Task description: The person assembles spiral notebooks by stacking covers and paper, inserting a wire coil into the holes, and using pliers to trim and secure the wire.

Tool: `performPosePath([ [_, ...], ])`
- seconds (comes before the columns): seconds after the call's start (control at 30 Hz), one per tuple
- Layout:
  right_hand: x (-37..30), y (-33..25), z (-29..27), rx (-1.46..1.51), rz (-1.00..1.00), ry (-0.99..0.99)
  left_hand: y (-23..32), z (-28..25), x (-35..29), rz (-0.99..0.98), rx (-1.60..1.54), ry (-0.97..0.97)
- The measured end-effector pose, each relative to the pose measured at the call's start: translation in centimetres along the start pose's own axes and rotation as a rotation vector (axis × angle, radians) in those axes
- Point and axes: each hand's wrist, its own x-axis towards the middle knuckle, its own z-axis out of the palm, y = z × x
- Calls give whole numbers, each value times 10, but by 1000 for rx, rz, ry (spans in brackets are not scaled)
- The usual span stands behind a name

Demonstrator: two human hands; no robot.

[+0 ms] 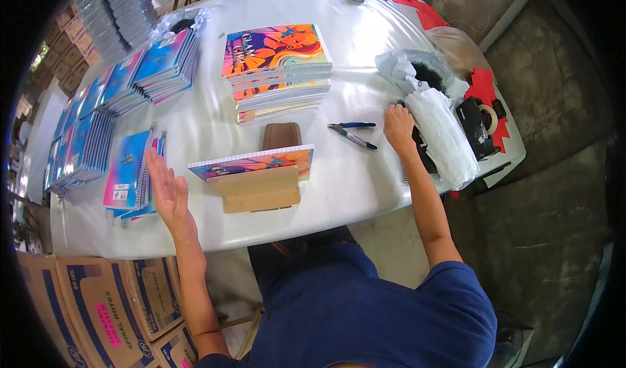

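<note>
My left hand is open, fingers stretched and held together, beside a small pile of blue and pink spiral notebooks. At the right, my right hand has its fingers curled over the end of a bundle of black binding coils, which lies along a white wrapped roll. Its fingertips look closed on the coils, though how many is hidden. Between my hands, an unbound block of sheets with a colourful cover leans on a brown cardboard stand. A brown block sits behind it.
Pliers and a pen lie mid-table. Stacked colourful covers and sheets stand behind, with piled spiral notebooks at the left. A plastic bag of black coils, a black tape dispenser and cartons flank me.
</note>
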Motion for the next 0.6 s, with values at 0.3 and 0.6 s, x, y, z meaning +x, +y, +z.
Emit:
performPosePath([
  [0.3,5,24,-37,445,138,13,43,21,10,203,249,-40],
  [0.6,8,29,-36,540,-29,53,67,63,10,453,558,-249],
])
